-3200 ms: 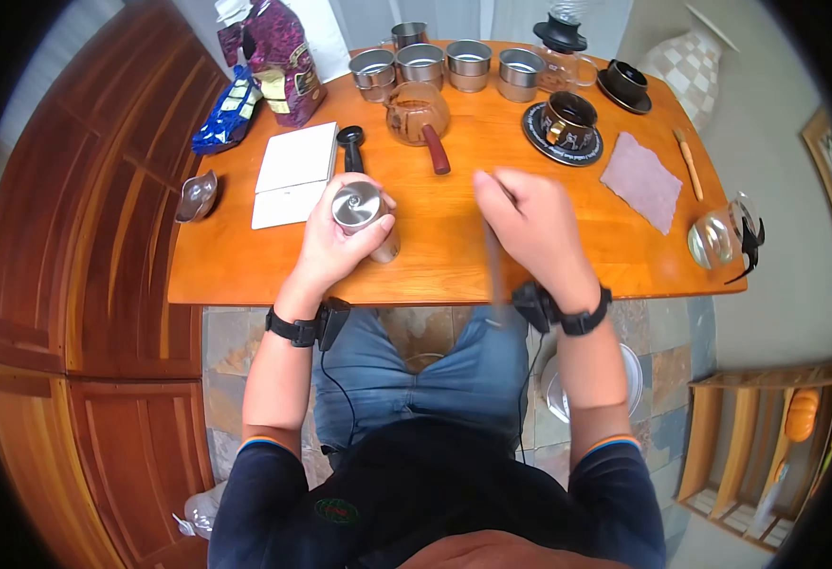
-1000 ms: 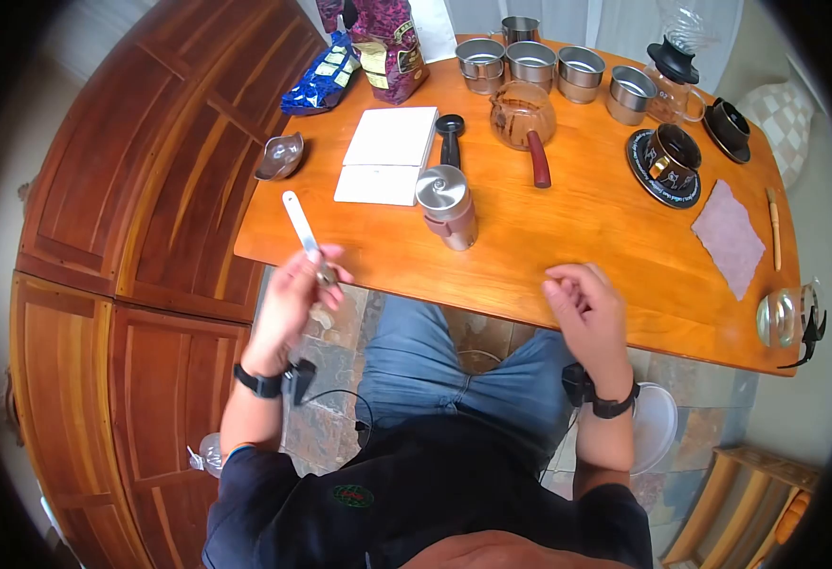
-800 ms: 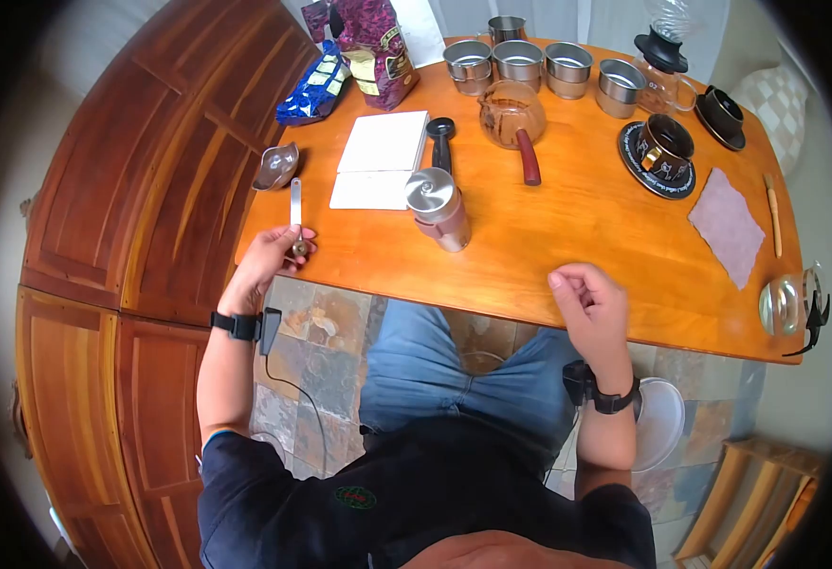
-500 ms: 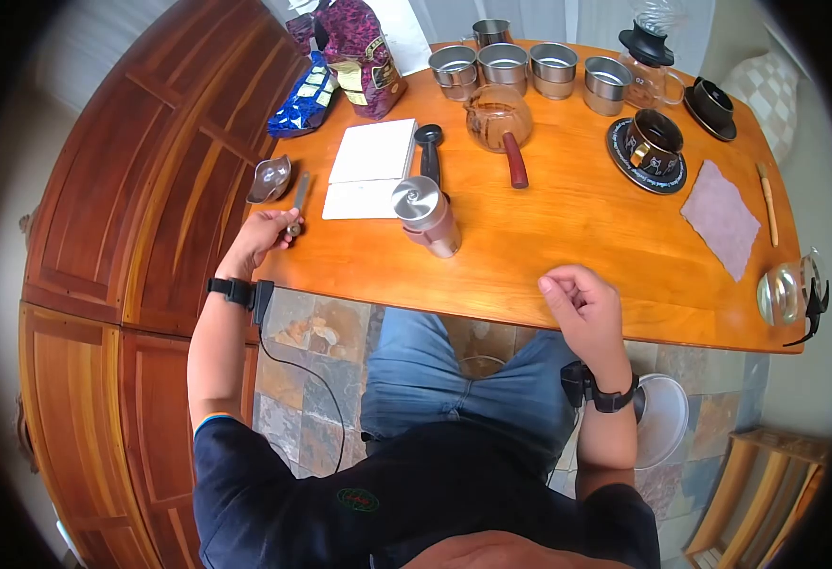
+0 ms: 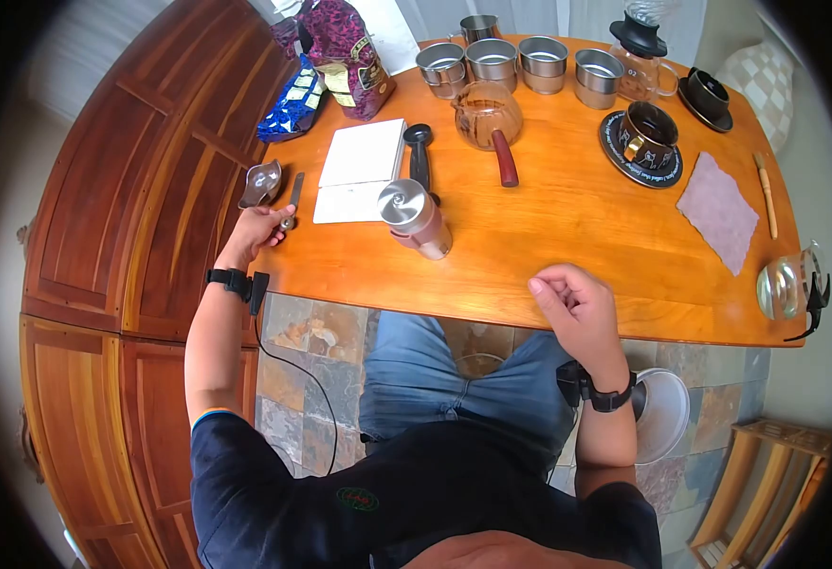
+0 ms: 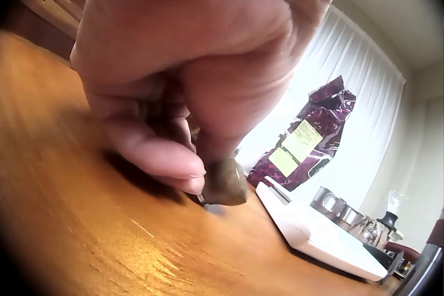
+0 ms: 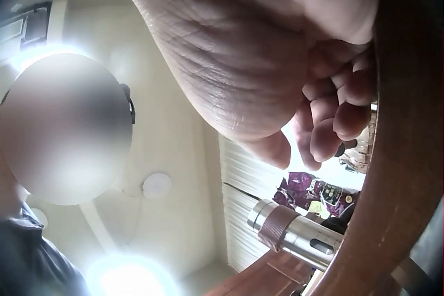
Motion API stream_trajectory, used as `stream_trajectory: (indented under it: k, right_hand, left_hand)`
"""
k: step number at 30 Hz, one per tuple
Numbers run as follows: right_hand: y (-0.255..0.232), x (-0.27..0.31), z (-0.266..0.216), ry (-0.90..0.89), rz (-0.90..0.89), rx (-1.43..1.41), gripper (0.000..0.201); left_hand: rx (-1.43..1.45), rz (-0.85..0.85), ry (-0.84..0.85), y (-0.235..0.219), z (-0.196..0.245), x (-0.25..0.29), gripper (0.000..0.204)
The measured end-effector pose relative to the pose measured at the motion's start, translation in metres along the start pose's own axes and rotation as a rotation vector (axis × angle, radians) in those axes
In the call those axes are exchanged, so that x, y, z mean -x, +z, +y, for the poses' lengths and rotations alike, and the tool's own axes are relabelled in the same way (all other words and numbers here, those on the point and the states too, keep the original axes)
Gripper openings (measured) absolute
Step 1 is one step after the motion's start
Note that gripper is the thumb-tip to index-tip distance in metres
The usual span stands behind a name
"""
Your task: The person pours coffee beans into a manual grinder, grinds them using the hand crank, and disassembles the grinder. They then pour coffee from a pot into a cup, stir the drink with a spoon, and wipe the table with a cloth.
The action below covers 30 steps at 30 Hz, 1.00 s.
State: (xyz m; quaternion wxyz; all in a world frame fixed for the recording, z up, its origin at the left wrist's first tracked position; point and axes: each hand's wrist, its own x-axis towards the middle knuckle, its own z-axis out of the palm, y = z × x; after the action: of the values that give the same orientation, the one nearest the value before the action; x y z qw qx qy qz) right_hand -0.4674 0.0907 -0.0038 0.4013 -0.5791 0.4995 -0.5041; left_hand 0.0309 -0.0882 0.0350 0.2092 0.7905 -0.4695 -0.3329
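Grip, left hand (image 5: 256, 233): nearly closed, my thumb and fingers pinching the knob (image 6: 225, 183) of a metal crank (image 5: 298, 190), low at the left end of the surface (image 5: 520, 256); the bar points to about 12 o'clock, away from me.
Crank: by my reading I'm setting it aside; the next move calls for getting the bar flat, then easing thumb and fingers off so the knob doesn't roll.
Bowl (image 5: 262, 182): just beyond my grip at 12 o'clock, so I'd let go without nudging it.
Scale (image 5: 359, 171): white, at 2 o'clock from my grip.
Grinder (image 5: 414, 220): steel with a rose band, upright at 3 o'clock, its top bare of the crank.
Right hand (image 5: 579, 303): farther off, between 3 and 4 o'clock, fingers loosely curled at the near edge, holding nothing.
Glass pot (image 5: 488, 116): farther out at 2 o'clock, red handle (image 5: 505, 159) toward me.
Coffee bag (image 5: 345, 66): at 1 o'clock, beyond the scale.
Hidden: whether the bar touches wood, I can't tell; in the left wrist view my own fingers cover most of it. What's inside the grinder doesn't show, and the bowl's contents are too small to make out.
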Motion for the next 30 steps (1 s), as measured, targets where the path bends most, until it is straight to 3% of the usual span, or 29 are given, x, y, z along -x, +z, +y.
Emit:
stream_trajectory:
  k: [2,4,5,8,11,15,17,18,20,27,30]
  right_hand:
    - [0.000,0.000,0.002,-0.003,0.004,-0.005,0.015]
    - [-0.001,0.000,0.004,0.002,0.000,-0.014,0.015]
    - [-0.001,0.000,0.004,0.005,0.003,-0.013,0.015]
    - [-0.001,0.001,0.003,0.001,0.004,-0.029,0.015]
    - [0.000,0.000,0.002,-0.001,-0.007,-0.027,0.015]
    - [0.000,0.000,0.003,-0.015,0.007,-0.038,0.015]
    - [-0.001,0.001,0.002,-0.018,0.023,-0.034,0.016]
    - [-0.001,0.001,-0.001,-0.017,0.015,-0.032,0.015]
    - [-0.002,0.000,-0.002,-0.016,0.013,-0.028,0.015]
    - [-0.002,0.000,0.001,0.009,-0.010,-0.059,0.016]
    - [0.000,0.000,0.003,0.009,-0.008,-0.067,0.016]
  left_hand:
    - [-0.006,0.020,0.010,0.000,-0.001,0.003,0.037]
    - [-0.118,0.189,0.095,-0.001,0.001,0.010,0.041]
    - [-0.120,0.185,0.096,-0.002,0.003,0.014,0.041]
    - [-0.456,0.554,0.451,-0.004,0.008,0.024,0.042]
    - [-0.528,0.665,0.492,-0.002,0.018,0.035,0.037]
    - [-0.685,0.670,0.514,-0.010,0.003,0.015,0.033]
    - [-0.747,0.503,0.422,-0.013,0.001,0.009,0.030]
    - [-0.748,0.500,0.431,-0.013,-0.002,0.006,0.030]
    - [-0.803,0.600,0.564,-0.011,-0.006,0.004,0.025]
    - [-0.786,0.646,0.771,0.013,0.025,0.037,0.023]
    - [-0.725,0.686,0.999,0.026,0.044,0.049,0.020]
